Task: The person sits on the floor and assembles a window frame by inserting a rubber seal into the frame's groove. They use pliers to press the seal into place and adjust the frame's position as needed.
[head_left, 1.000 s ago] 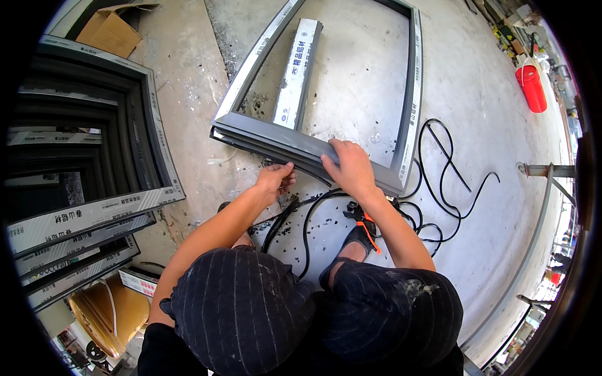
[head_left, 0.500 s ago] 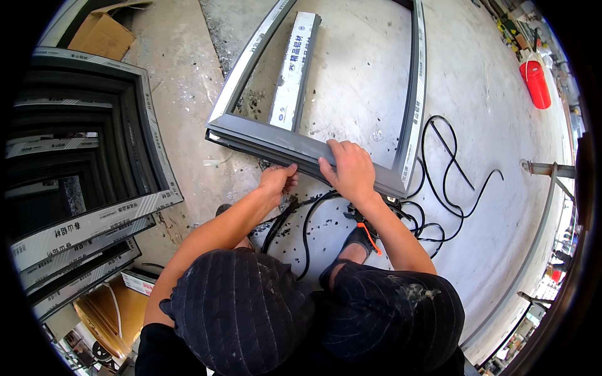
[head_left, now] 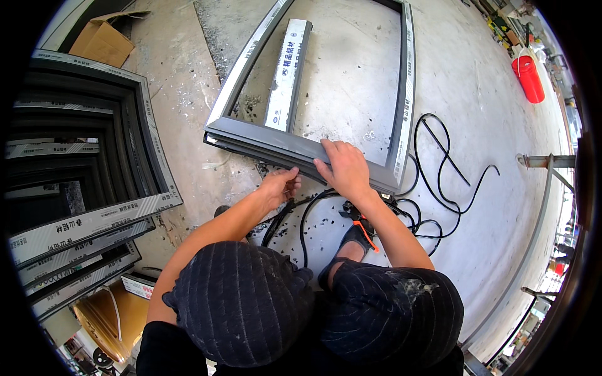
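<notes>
A grey metal window frame with white protective film on its side rails lies in front of me, its near rail toward my knees. My left hand is closed in a pinch at the underside of this rail; what its fingertips hold is too small to make out. Just to the right, my right hand grips the rail from above, thumb at the near edge and fingers over the top. Black rubber-like strips run below the rail between my feet. Beside my right foot lies a tool with orange handles.
Inside the frame opening lies a film-covered metal profile. Stacked dark frames stand at left, with a cardboard box behind. Black cord loops spread on the floor at right. Farther off are a red bucket and a metal bracket.
The window frame and the profile inside it appear slightly farther left and lower. My right hand has shifted slightly left with the rail; my left hand keeps its pinch at almost the same place.
</notes>
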### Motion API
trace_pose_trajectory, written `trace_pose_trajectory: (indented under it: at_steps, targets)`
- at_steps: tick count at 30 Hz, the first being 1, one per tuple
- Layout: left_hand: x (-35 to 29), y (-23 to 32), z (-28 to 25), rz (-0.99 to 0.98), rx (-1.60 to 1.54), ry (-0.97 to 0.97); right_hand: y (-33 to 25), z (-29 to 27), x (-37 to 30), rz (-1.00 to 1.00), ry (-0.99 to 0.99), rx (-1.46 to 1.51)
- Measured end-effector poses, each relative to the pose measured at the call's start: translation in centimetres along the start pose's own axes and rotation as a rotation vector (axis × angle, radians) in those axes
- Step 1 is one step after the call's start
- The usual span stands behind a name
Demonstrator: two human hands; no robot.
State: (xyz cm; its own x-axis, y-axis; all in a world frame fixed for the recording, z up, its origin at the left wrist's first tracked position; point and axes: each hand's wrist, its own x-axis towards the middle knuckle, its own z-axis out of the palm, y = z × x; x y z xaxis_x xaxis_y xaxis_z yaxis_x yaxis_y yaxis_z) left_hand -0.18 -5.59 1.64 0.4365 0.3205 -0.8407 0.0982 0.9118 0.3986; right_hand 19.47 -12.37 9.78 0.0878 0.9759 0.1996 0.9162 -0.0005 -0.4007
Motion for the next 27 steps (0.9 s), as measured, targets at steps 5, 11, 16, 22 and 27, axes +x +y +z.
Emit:
trace_pose_trajectory:
  at_steps: [5, 11, 16, 22, 27]
  targets:
    - [0.4, -0.2, 0.3, 0.014, 0.011, 0.073, -0.3, -0.2, 0.0, 0.015, -0.023, -0.028]
    - [0.3, 0.2, 1.4, 0.030, 0.103, 0.176, -0.2, -0.3, -0.1, -0.001, -0.008, -0.007]
    - [0.5, 0.1, 0.7, 0.003, 0.066, 0.119, 0.0, -0.1, -0.2, -0.019, 0.017, -0.002]
    - [0.1, -0.6, 1.0, -0.006, 0.005, 0.011, 0.0, -0.4, -0.4, -0.003, 0.017, -0.037]
    - [0.3, -0.5, 1.2, 0.002, -0.003, 0.022, 0.3, -0.4, -0.7, 0.001, 0.017, -0.037]
